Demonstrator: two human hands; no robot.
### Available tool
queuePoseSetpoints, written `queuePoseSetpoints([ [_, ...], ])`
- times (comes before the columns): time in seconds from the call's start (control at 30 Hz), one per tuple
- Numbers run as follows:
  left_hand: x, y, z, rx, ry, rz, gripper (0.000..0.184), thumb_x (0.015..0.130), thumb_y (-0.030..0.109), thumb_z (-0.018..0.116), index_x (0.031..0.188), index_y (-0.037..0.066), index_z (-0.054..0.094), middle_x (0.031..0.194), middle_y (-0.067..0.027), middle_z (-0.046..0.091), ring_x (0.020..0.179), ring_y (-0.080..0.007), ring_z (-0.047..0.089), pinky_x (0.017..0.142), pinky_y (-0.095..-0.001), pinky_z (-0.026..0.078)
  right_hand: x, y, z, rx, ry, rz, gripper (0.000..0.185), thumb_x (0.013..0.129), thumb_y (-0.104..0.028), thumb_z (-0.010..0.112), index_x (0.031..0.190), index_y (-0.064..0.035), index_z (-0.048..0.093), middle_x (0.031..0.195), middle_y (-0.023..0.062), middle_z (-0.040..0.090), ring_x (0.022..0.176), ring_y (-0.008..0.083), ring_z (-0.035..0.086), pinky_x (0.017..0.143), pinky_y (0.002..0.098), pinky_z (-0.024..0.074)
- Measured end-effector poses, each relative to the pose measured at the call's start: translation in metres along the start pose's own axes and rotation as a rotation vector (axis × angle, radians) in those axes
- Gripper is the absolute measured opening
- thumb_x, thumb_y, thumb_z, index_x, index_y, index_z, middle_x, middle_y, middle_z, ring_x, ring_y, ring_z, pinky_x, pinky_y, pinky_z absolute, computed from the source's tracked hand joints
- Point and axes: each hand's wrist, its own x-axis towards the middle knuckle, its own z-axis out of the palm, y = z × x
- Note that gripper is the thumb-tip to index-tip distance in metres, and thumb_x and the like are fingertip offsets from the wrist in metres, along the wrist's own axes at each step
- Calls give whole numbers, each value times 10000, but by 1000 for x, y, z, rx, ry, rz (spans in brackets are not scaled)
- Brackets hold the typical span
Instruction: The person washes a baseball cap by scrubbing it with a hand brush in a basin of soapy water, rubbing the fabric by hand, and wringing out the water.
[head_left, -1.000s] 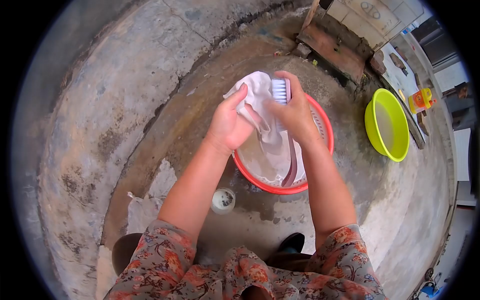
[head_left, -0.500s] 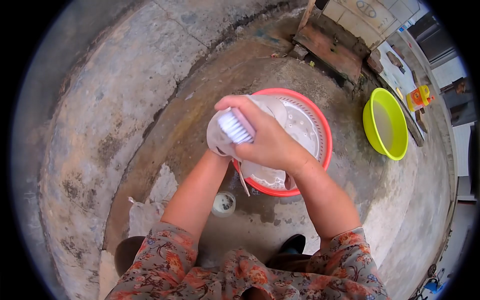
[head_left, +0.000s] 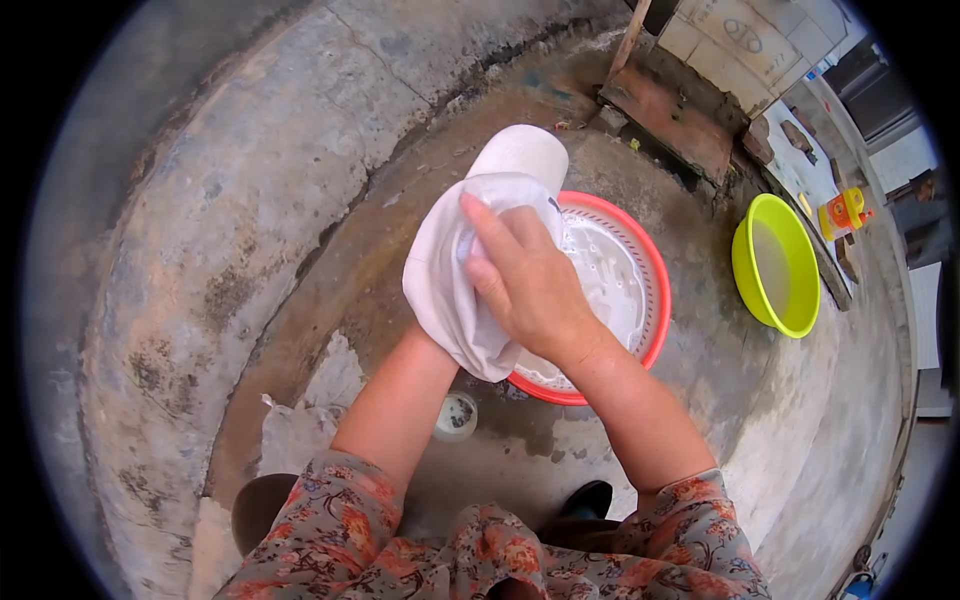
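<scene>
A white cap [head_left: 432, 265] is held over the left side of a red-rimmed basin [head_left: 655, 330], its brim pointing up and away. My left hand is hidden beneath or inside the cap; only the wrist shows below it. Over the cap's opening lies my right hand [head_left: 530, 285], its fingers bent and reaching into the fabric. Something pale is partly visible under those fingers, but what they hold is too hidden to name. Sudsy water [head_left: 600, 285] and a perforated white liner show inside the basin.
A yellow-green basin [head_left: 777, 265] stands at the right, near a yellow and orange container [head_left: 843, 213]. A small round tub [head_left: 456, 416] and a plastic bag [head_left: 297, 437] are on the ground below my left forearm. A brick-and-board structure [head_left: 670, 120] stands at the upper right.
The cap has turned and spread out, its brim now pointing up. My right hand has turned palm down over it, and the brush seen earlier in that hand is out of sight.
</scene>
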Motion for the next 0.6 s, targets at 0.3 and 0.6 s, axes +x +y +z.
queuePoseSetpoints([
  [0.3,3,-8,16,21,9,-1,405,861,213,504,1220,42,427,1089,-68,540,1000,-179,537,844,-315,456,11,26,15,65,223,117,363,856,-156,497,1186,-12,451,932,206,496,860,352,513,744,364,430],
  [0.6,7,-24,23,10,38,-14,405,867,219,497,1222,40,425,1094,-71,539,1002,-181,537,847,-315,455,24,72,10,-216,360,183,379,836,-206,528,1169,-38,457,851,158,477,746,327,522,617,399,443],
])
